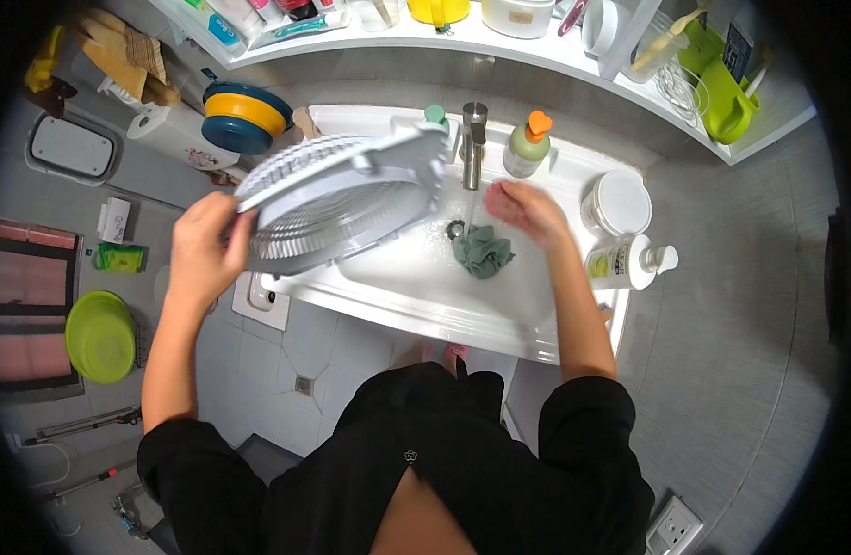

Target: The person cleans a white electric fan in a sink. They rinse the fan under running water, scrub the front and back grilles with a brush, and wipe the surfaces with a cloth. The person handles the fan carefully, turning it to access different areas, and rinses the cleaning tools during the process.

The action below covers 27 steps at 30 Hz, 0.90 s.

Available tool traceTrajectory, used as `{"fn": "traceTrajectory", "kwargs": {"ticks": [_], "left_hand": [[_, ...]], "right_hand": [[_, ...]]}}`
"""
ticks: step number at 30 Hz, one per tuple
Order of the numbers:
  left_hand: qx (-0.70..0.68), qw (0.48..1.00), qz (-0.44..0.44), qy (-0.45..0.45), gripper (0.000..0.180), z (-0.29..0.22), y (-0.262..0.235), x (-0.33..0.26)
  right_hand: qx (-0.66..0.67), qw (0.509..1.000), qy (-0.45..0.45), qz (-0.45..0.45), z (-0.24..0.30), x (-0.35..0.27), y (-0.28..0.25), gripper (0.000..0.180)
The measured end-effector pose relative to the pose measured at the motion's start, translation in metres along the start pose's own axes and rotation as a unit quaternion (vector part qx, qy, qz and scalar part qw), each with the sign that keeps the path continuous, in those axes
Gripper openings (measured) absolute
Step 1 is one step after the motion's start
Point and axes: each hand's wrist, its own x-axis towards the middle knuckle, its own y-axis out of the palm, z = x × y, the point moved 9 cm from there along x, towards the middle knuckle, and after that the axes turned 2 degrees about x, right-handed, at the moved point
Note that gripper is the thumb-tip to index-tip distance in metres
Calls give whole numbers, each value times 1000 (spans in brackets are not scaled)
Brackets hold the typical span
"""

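Observation:
My left hand [208, 242] grips the rim of a grey plastic fan grille [351, 208], thumb on the near side. The grille is round and ribbed, tilted and raised over the left part of the white sink [397, 296]. My right hand [527, 211] is just right of the metal faucet [473, 148]. Its fingertips are blurred against a pinkish patch, so whether it holds anything is unclear. Below that hand a crumpled grey-green cloth [484, 252] lies in the basin, beside the drain stopper [456, 229]. A thin stream of water seems to fall from the spout.
Behind the faucet stand a green pump bottle with an orange top [527, 146] and a green-capped bottle [435, 116]. A white lidded tub [618, 203] and a white pump bottle [629, 263] line the right rim. A loaded shelf [444, 35] overhangs the back. Folded basins [245, 117] hang at left.

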Motion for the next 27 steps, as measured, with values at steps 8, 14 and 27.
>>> {"fn": "traceTrajectory", "kwargs": {"ticks": [8,14,27], "left_hand": [[-184,931,90,-302,16,103,35,-7],[-409,800,117,-424,8,114,102,-23],[-412,778,197,-431,12,89,157,-14]], "right_hand": [[491,867,45,-65,-141,112,-36,22],[447,889,72,70,-121,96,0,24],[232,947,132,181,17,47,241,36]]}}
